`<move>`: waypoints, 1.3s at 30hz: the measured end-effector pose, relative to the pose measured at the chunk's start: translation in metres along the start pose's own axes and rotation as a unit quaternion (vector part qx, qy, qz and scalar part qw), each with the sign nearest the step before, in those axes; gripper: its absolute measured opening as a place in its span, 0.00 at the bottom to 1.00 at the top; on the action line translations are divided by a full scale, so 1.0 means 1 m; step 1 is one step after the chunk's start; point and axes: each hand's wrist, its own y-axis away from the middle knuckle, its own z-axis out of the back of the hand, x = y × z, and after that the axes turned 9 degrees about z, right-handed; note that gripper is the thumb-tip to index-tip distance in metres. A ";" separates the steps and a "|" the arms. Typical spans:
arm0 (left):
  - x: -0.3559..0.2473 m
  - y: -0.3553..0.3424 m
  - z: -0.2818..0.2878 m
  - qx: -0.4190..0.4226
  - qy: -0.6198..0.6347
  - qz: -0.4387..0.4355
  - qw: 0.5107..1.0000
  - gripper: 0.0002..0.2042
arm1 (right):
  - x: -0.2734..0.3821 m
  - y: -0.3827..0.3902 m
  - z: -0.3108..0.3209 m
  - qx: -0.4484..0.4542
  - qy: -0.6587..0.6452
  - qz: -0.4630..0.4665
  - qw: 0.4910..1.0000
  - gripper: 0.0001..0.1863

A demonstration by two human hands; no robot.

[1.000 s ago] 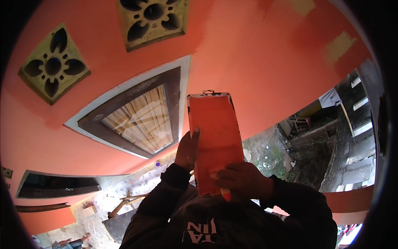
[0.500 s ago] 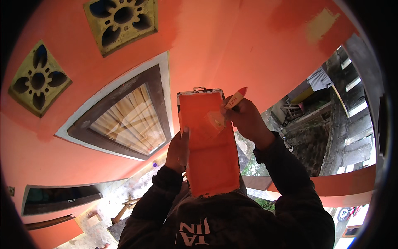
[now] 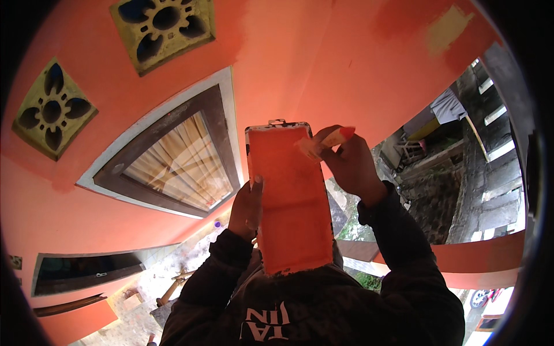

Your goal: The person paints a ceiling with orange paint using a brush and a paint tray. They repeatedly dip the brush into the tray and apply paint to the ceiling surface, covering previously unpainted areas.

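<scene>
Nearest, my own dark jacket (image 3: 346, 300), one, with both sleeves reaching up. My left hand (image 3: 245, 210) holds the left edge of the paint tray (image 3: 288, 125), thumb over the rim, the other fingers bent behind and out of sight. The tray sits in front of my chest, its long inner face coated with orange paint (image 3: 294, 225), edges chipped. My right hand (image 3: 353, 167) has its fingers closed on the handle of a flat paintbrush (image 3: 337, 137), at the tray's upper right corner. Change: half a second ago the brush was tilted, bristles inside the tray; now it lies flatter, bristles higher, over the upper right edge and blurred. Judgement: the brush is being worked at the rim rather than on the tray floor, with the tray kept steady; whether the bristles touch the rim, I cannot tell. Count in hand: one tray, one brush. Farther off: one orange wall (image 3: 306, 86), one curtained window (image 3: 179, 161) in it, two large ventilation blocks (image 3: 54, 112), one beige patch (image 3: 449, 29) at upper right. Farther still: one purple object (image 3: 217, 224) low by the wall, kind unclear; at right, one grey cloth (image 3: 447, 108) beside one pole (image 3: 476, 141).
</scene>
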 end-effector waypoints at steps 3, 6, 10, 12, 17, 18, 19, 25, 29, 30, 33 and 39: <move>-0.025 0.007 -0.007 -0.012 0.002 0.020 1.000 0.33 | 0.005 0.017 -0.004 0.054 0.120 0.196 0.972 0.14; -0.026 0.005 -0.005 -0.014 -0.039 0.030 0.999 0.33 | 0.008 0.044 -0.023 0.137 0.196 0.287 0.927 0.17; -0.028 0.005 -0.009 -0.014 0.033 0.047 0.998 0.35 | 0.015 0.073 -0.027 0.189 0.130 0.306 0.924 0.17; -0.017 0.003 -0.007 -0.006 0.065 0.046 0.997 0.35 | 0.023 0.069 -0.020 0.192 0.095 0.277 0.937 0.13; -0.005 -0.002 -0.002 0.023 0.029 0.046 0.998 0.37 | 0.018 0.032 -0.012 0.038 -0.004 0.170 0.985 0.07; -0.002 -0.002 -0.001 0.031 0.037 0.049 0.998 0.38 | 0.014 0.023 -0.013 0.047 0.035 0.203 0.977 0.09; -0.005 -0.001 -0.004 0.032 0.034 0.031 0.998 0.39 | 0.010 0.019 -0.014 0.056 0.077 0.232 0.968 0.11; -0.037 0.015 -0.005 0.066 0.013 0.011 0.998 0.41 | 0.012 0.044 -0.028 0.196 0.133 0.373 0.897 0.18; -0.036 0.011 -0.008 0.036 0.031 0.009 0.999 0.41 | 0.022 0.059 -0.009 0.215 -0.011 0.265 0.940 0.16; -0.031 0.009 -0.009 0.029 0.035 -0.002 0.999 0.41 | 0.019 0.058 -0.006 0.183 -0.059 0.215 0.958 0.14; -0.018 0.003 -0.007 0.032 0.036 0.016 0.999 0.40 | 0.007 0.044 0.011 0.069 -0.147 0.052 0.985 0.08; -0.013 -0.002 -0.011 0.051 0.059 0.028 0.997 0.37 | -0.021 0.034 0.017 0.067 0.150 0.288 0.943 0.14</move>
